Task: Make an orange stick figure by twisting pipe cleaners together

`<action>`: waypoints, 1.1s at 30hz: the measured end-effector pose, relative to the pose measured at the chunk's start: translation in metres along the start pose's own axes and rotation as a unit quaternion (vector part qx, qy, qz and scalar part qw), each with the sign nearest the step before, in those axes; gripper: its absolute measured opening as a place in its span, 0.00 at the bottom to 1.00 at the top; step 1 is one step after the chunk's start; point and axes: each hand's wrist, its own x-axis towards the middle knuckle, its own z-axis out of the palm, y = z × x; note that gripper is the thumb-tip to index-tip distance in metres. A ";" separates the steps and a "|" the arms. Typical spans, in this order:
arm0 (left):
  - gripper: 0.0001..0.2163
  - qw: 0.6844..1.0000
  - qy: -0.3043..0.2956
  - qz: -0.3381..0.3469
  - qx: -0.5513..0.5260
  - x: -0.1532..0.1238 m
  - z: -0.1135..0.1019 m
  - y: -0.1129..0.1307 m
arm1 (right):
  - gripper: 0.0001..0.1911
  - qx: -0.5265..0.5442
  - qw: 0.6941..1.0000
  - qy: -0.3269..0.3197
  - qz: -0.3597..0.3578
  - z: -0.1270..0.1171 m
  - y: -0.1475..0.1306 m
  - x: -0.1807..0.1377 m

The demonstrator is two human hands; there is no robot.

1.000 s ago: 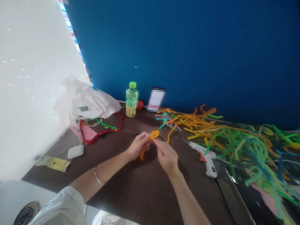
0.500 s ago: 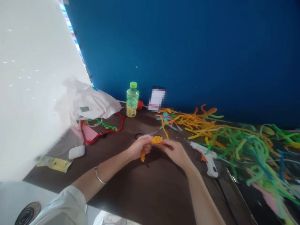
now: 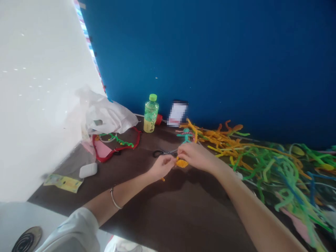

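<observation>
My left hand (image 3: 161, 167) and my right hand (image 3: 195, 156) meet over the dark tabletop (image 3: 168, 210), both gripping a twisted orange pipe cleaner piece (image 3: 182, 163). Its middle shows just below my fingers, and a short end pokes out under my left hand. Beyond my right fingers stands a small teal and pink pipe cleaner figure (image 3: 186, 135). Just behind my left hand lie scissors (image 3: 162, 152) with black handles. A silver bangle (image 3: 115, 198) circles my left wrist.
A large tangle of green, yellow and orange pipe cleaners (image 3: 275, 168) fills the right side. At the back stand a green-capped bottle (image 3: 151, 118) and a blurred card (image 3: 177, 113). To the left lie a plastic bag (image 3: 110, 119), a red-edged pink item (image 3: 105, 150) and a white box (image 3: 88, 170).
Both hands have moved farther from me, and my right hand has swung left, with the orange piece held between them. My right arm now covers the glue gun.
</observation>
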 end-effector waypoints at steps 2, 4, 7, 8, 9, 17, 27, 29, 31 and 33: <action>0.17 0.999 0.039 0.017 -0.008 0.001 0.000 -0.001 | 0.08 -0.081 0.996 0.028 -0.010 0.002 -0.010 0.003; 0.16 0.997 0.064 -0.011 -0.049 0.003 0.000 -0.002 | 0.07 -0.147 0.987 0.062 -0.024 0.007 -0.020 0.004; 0.13 0.982 0.090 -0.077 -0.143 0.004 0.000 -0.002 | 0.06 -0.207 0.969 0.130 -0.035 0.017 -0.031 0.004; 0.13 0.976 0.099 -0.088 -0.174 0.004 0.000 -0.002 | 0.06 -0.220 0.963 0.151 -0.040 0.021 -0.035 0.004; 0.13 0.969 0.108 -0.093 -0.201 0.004 0.000 -0.002 | 0.06 -0.230 0.957 0.170 -0.048 0.025 -0.038 0.003; 0.16 0.915 0.117 -0.154 -0.355 0.008 -0.003 0.003 | 0.12 -0.261 0.918 0.280 -0.098 0.059 -0.042 -0.006; 0.15 0.841 0.005 -0.212 -0.498 0.007 -0.008 0.002 | 0.13 0.300 0.886 0.327 0.136 0.083 -0.032 -0.009; 0.14 0.836 -0.009 -0.223 -0.501 0.006 -0.009 0.003 | 0.14 0.395 0.850 0.306 0.167 0.082 -0.031 -0.009; 0.13 0.834 -0.016 -0.234 -0.500 0.005 -0.010 0.004 | 0.14 0.469 0.819 0.283 0.170 0.080 -0.028 -0.009; 0.12 0.833 -0.022 -0.245 -0.496 0.005 -0.012 0.004 | 0.14 0.506 0.805 0.265 0.159 0.079 -0.023 -0.010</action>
